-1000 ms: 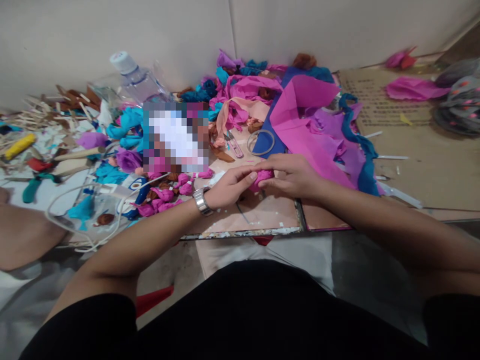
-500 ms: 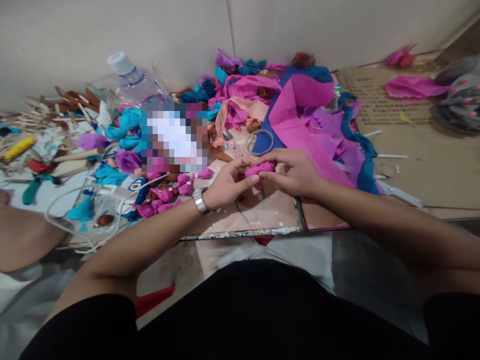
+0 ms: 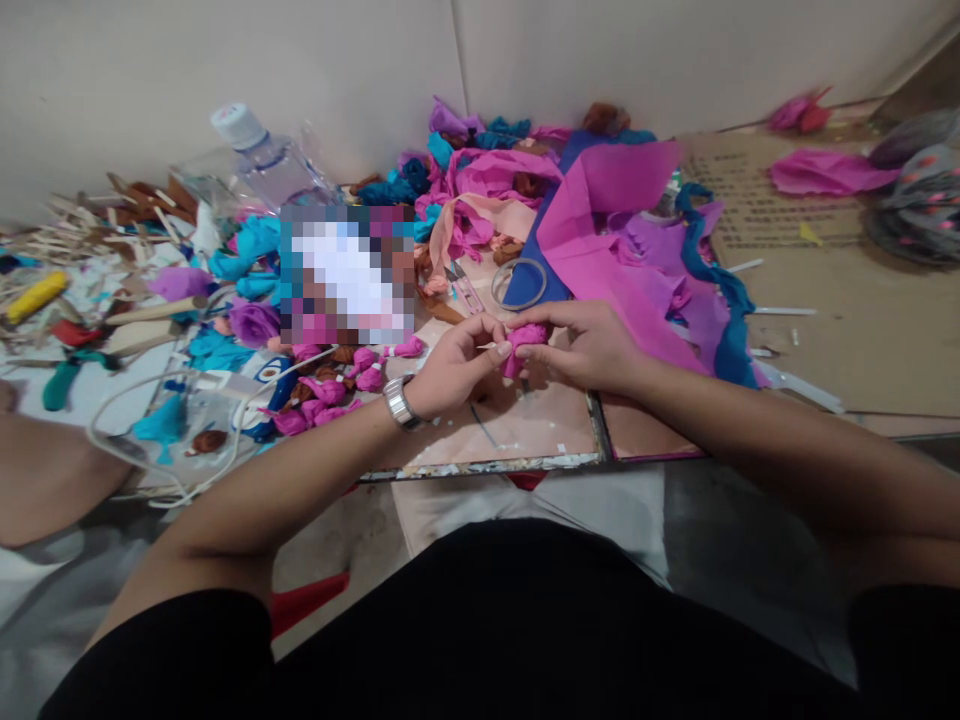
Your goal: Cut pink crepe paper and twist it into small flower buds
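Note:
Over the table's front part, my right hand point(image 3: 581, 342) grips a small bunched piece of bright pink crepe paper point(image 3: 527, 342) between thumb and fingers. My left hand point(image 3: 463, 362), with a metal watch at the wrist, is closed in a pinch at the left edge of the same piece. Just beyond my hands lie a thin ring point(image 3: 519, 304) and small pink-handled snips point(image 3: 466, 292). Left of my left wrist is a cluster of small pink wrapped paper bundles point(image 3: 324, 390). A long pink crepe paper sheet point(image 3: 600, 240) spreads to the right.
A clear bottle with a white cap point(image 3: 281, 165) stands behind a blurred-out patch. Wooden sticks point(image 3: 97, 230) and a white cable point(image 3: 247, 390) lie left. Cardboard point(image 3: 840, 320) covers the right side. At the left edge is part of another person point(image 3: 60, 475).
The pink crepe paper looked stretched sideways between both hands before. Now it is a more compact bunch in my right fingers, and my left fingers have drawn into a pinch at its edge.

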`<state>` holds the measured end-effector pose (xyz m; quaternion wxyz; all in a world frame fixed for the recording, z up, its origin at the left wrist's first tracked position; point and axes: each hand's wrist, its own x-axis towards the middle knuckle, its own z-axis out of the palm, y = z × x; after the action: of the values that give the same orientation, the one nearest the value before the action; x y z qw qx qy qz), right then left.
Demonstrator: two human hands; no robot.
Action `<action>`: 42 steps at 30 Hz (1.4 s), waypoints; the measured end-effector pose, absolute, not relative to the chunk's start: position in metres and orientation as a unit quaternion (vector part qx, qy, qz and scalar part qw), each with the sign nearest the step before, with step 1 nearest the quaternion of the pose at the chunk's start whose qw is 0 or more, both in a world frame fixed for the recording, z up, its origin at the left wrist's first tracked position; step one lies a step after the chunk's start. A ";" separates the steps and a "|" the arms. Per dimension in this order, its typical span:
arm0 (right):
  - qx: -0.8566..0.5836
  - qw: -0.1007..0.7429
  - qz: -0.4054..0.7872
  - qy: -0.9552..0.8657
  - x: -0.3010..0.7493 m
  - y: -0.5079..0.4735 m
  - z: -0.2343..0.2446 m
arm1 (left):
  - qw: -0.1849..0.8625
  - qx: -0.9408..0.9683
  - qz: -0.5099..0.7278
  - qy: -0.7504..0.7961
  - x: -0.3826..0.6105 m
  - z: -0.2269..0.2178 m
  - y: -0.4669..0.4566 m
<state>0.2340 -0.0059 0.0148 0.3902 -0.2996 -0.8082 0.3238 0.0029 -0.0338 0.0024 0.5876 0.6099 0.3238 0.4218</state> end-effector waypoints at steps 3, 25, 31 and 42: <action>-0.300 0.385 0.332 -0.807 0.234 -0.006 0.016 | 0.590 0.599 0.427 0.333 0.001 0.000 -0.033; -0.315 0.405 0.315 -0.799 0.231 -0.006 0.008 | 0.454 0.638 0.449 0.430 0.002 -0.003 -0.038; -0.318 0.397 0.325 -0.797 0.231 -0.007 0.009 | 0.457 0.634 0.448 0.435 0.004 -0.001 -0.038; -0.285 0.351 0.357 -0.817 0.236 -0.002 0.019 | 0.537 0.601 0.447 0.388 0.001 0.003 -0.035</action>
<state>0.2363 -0.0018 0.0189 0.3513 -0.2848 -0.8174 0.3568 0.0012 -0.0354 0.0033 0.5365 0.6008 0.3885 0.4475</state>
